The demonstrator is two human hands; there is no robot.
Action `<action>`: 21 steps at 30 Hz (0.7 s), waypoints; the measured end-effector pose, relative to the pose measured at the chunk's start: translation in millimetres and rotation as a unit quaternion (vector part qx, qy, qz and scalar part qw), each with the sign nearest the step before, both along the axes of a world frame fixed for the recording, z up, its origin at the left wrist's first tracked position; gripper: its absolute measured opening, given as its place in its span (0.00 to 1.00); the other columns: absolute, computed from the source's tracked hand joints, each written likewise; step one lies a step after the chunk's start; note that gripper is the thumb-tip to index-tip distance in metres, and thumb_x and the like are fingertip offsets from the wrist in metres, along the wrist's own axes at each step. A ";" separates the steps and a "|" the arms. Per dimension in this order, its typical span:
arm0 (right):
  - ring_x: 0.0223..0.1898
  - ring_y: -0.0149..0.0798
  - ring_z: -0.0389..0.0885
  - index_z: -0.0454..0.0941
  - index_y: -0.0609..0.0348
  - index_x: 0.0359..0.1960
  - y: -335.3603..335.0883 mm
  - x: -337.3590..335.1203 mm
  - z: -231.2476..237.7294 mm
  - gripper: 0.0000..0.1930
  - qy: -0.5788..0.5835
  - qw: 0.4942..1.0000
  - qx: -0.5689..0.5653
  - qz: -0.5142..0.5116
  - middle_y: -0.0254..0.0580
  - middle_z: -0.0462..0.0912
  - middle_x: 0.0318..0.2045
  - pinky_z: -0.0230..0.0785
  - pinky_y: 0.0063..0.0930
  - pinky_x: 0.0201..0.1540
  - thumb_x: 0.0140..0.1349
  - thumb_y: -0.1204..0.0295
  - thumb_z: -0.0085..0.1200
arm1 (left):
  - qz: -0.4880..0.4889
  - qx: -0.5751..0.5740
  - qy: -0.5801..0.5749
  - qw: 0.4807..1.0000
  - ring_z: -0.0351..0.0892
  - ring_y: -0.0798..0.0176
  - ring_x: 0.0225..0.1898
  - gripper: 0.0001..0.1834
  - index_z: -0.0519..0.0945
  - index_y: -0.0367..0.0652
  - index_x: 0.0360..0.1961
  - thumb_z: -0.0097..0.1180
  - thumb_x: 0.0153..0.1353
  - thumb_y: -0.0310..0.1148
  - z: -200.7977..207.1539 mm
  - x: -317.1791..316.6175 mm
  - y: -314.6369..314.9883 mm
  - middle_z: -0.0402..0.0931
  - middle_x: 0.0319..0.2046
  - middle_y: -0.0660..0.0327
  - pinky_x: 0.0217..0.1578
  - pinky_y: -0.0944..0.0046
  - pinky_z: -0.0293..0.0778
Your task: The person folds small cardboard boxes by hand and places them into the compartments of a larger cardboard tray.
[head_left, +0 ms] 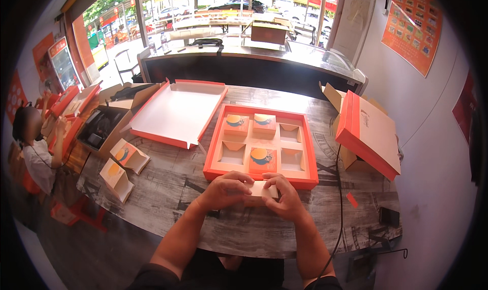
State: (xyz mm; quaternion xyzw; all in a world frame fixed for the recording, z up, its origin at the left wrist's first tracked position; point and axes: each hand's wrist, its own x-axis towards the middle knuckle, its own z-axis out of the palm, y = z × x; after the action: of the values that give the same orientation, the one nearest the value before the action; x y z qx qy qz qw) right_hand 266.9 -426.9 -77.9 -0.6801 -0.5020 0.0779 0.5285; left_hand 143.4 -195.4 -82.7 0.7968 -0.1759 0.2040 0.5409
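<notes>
Both hands grip a small cream cardboard box (pixel 261 190) at the near edge of a red gift box (pixel 209 164). My left hand (pixel 223 190) curls round the small box's left end, fingertips at its top. On the other end, my right hand (pixel 283 198) presses with thumb and bent fingers. Small boxes printed with a yellow disc and blue shapes sit in the gift box: one far left (pixel 236 124), one far middle (pixel 264 123), one near middle (pixel 263 160). Its other compartments hold no box. Palms and the small box's underside are hidden.
A red-edged lid (pixel 178 107) lies inside up at the back left. Two folded cartons (pixel 133 156) (pixel 117 180) rest at left, near an opened brown carton (pixel 104 127). A closed red-and-cream box (pixel 368 132) leans at right. A black cable (pixel 339 208) crosses the table. Another person (pixel 38 147) works far left.
</notes>
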 end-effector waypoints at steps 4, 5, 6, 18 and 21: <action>0.63 0.46 0.77 0.78 0.60 0.48 -0.8 -2.5 3.5 0.17 -0.018 1.000 0.005 -0.017 0.52 0.77 0.60 0.72 0.35 0.62 0.58 0.77 0.66 | 0.018 0.030 -0.026 0.999 0.84 0.59 0.53 0.12 0.88 0.42 0.38 0.73 0.53 0.18 3.4 0.2 -0.1 0.83 0.49 0.58 0.53 0.60 0.81; 0.63 0.46 0.77 0.78 0.60 0.48 -1.2 -2.5 3.4 0.17 -0.028 0.999 0.004 -0.026 0.52 0.78 0.60 0.73 0.35 0.60 0.58 0.77 0.67 | 0.021 0.039 -0.033 0.998 0.85 0.60 0.52 0.13 0.88 0.42 0.38 0.74 0.52 0.18 4.6 0.3 0.2 0.83 0.49 0.57 0.52 0.61 0.82; 0.62 0.45 0.78 0.78 0.60 0.48 -1.2 -2.7 3.6 0.17 -0.037 0.999 0.003 -0.034 0.51 0.78 0.59 0.75 0.34 0.58 0.58 0.77 0.67 | 0.020 0.032 -0.027 0.999 0.84 0.59 0.52 0.13 0.87 0.42 0.37 0.73 0.52 0.18 3.7 0.1 1.5 0.83 0.49 0.57 0.52 0.61 0.82; 0.55 0.37 0.81 0.81 0.61 0.45 -1.7 -3.6 4.9 0.13 -0.023 0.999 -0.009 -0.024 0.47 0.79 0.57 0.79 0.29 0.52 0.59 0.76 0.69 | 0.056 -0.015 0.021 0.998 0.82 0.66 0.49 0.14 0.77 0.42 0.34 0.68 0.50 0.16 3.5 -4.0 5.7 0.81 0.50 0.59 0.47 0.67 0.79; 0.54 0.37 0.81 0.80 0.61 0.44 -0.8 -4.3 6.7 0.13 -0.030 0.999 -0.014 -0.022 0.47 0.79 0.56 0.79 0.28 0.52 0.59 0.75 0.70 | 0.051 0.008 0.010 0.999 0.81 0.67 0.49 0.14 0.77 0.42 0.34 0.69 0.51 0.17 0.0 -3.7 9.4 0.81 0.50 0.59 0.46 0.67 0.79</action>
State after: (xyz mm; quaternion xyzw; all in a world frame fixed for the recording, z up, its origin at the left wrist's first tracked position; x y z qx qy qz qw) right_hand 262.6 -427.6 -71.2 -0.7006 -0.5011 0.0527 0.5052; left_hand 139.6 -186.0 -82.8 0.8113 -0.1312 0.2223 0.5246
